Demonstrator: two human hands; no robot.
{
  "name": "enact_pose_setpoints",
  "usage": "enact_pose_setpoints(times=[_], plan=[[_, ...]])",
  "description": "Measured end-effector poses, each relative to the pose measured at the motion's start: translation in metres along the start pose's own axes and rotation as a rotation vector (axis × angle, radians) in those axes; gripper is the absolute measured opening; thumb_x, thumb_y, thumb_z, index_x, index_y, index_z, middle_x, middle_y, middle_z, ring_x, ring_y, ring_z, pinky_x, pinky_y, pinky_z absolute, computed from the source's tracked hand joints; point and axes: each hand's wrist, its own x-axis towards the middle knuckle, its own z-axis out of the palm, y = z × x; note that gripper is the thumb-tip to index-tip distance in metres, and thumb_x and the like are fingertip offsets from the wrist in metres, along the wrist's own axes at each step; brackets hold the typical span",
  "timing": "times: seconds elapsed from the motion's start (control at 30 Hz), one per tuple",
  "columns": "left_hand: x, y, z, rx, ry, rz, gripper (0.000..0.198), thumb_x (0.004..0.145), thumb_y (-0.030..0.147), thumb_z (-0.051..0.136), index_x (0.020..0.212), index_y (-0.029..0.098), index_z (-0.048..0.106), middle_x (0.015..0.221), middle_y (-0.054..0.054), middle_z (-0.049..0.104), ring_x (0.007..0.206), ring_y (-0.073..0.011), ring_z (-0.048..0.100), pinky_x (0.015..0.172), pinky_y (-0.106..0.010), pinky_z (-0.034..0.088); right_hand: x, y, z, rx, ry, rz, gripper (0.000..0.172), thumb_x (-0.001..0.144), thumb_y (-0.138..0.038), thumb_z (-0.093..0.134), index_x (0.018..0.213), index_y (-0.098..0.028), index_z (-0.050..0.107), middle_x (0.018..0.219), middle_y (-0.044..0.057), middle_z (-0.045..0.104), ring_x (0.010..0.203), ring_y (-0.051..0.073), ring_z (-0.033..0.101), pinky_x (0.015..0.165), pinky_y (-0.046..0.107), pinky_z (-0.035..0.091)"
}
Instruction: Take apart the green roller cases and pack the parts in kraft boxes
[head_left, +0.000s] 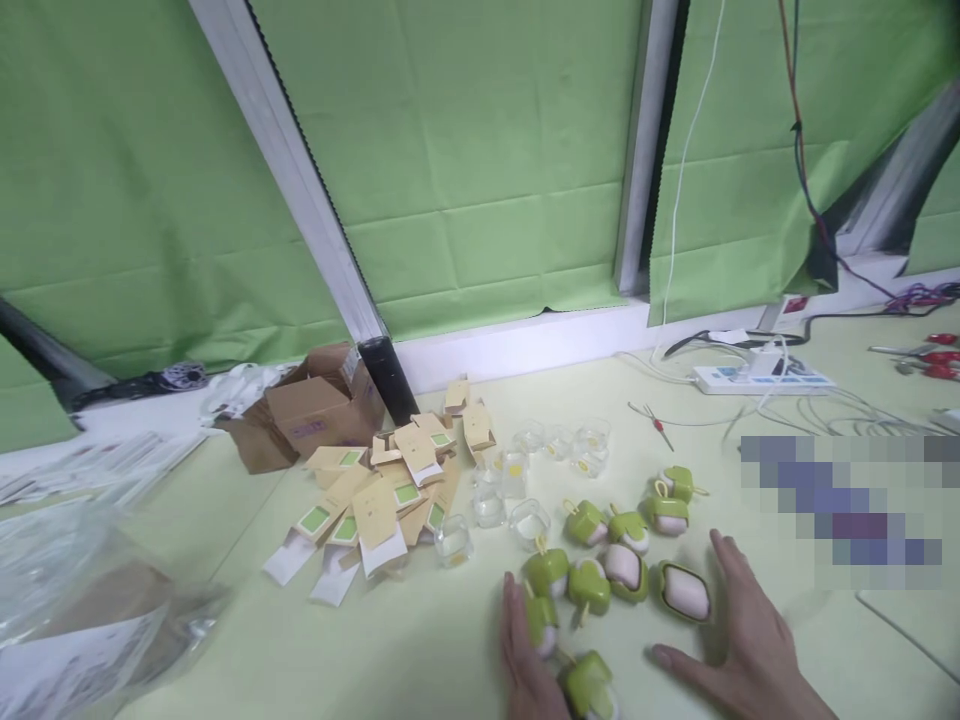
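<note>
Several small green cases (pixel 589 585) with pale pink inserts and cord loops lie in a loose group at the lower right. My left hand (pixel 525 650) stands on edge at the group's left side, fingers stretched out, against or very close to one green case (pixel 541 622). Below it, near the bottom edge, another green case (pixel 591 685) lies beside that hand. To the right of the group, my right hand (pixel 750 640) has thumb and fingers spread around nothing. Closest to it is a green case with its pink insert (pixel 685 592) facing up.
Clear plastic cups (pixel 489 505) stand behind the cases. Left of them are piled small tan cartons (pixel 379 510), an opened brown cardboard box (pixel 322 405) and a plastic bag (pixel 97 600). Tweezers (pixel 658 425), a power strip (pixel 765 378) and cables lie at the back right.
</note>
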Motion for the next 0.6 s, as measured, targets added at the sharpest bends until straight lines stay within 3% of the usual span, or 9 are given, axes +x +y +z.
enact_pose_setpoints(times=[0.13, 0.23, 0.33, 0.47, 0.6], plan=[[0.006, 0.031, 0.019, -0.053, -0.090, -0.042, 0.121, 0.048, 0.014, 0.074, 0.142, -0.001, -0.001, 0.147, -0.030, 0.022, 0.137, -0.0377, 0.022, 0.110, -0.043, 0.030, 0.023, -0.002, -0.014, 0.054, -0.047, 0.032, 0.125, 0.061, -0.059, 0.067, 0.146, -0.017, -0.013, 0.148, 0.025, 0.021, 0.136, 0.044, 0.020, 0.096, 0.057, 0.036], [0.021, 0.048, 0.035, -0.082, -0.089, -0.036, 0.111, 0.055, 0.019, 0.075, 0.142, 0.002, 0.008, 0.149, -0.028, 0.021, 0.139, -0.0385, 0.018, 0.111, -0.049, 0.024, 0.044, 0.003, -0.020, 0.111, -0.096, -0.008, 0.124, 0.062, -0.054, 0.069, 0.145, -0.020, -0.017, 0.149, 0.024, 0.021, 0.137, 0.045, 0.014, 0.097, 0.060, 0.033], [0.042, 0.057, 0.047, -0.064, -0.100, 0.011, 0.116, 0.054, 0.030, 0.080, 0.142, 0.000, 0.010, 0.150, -0.028, 0.017, 0.138, -0.0408, 0.015, 0.112, -0.052, 0.019, 0.062, 0.014, -0.016, 0.137, -0.149, -0.055, 0.125, 0.059, -0.051, 0.071, 0.145, -0.022, -0.015, 0.150, 0.026, 0.016, 0.136, 0.047, 0.014, 0.097, 0.061, 0.032], [0.074, 0.064, 0.049, -0.049, -0.081, 0.054, 0.118, 0.052, 0.036, 0.083, 0.142, 0.000, 0.015, 0.148, -0.029, 0.021, 0.137, -0.0408, 0.017, 0.112, -0.052, 0.017, 0.079, 0.020, -0.008, 0.105, -0.193, -0.059, 0.121, 0.060, -0.052, 0.070, 0.145, -0.020, -0.009, 0.149, 0.026, 0.017, 0.138, 0.044, 0.010, 0.101, 0.060, 0.027], [0.104, 0.072, 0.044, -0.044, -0.154, 0.111, 0.110, 0.056, 0.039, 0.079, 0.141, -0.001, 0.021, 0.148, -0.028, 0.024, 0.137, -0.0401, 0.017, 0.112, -0.051, 0.016, 0.096, 0.020, -0.004, 0.077, -0.190, -0.058, 0.118, 0.060, -0.060, 0.066, 0.146, -0.018, -0.004, 0.148, 0.026, 0.019, 0.139, 0.040, 0.004, 0.102, 0.058, 0.027]])
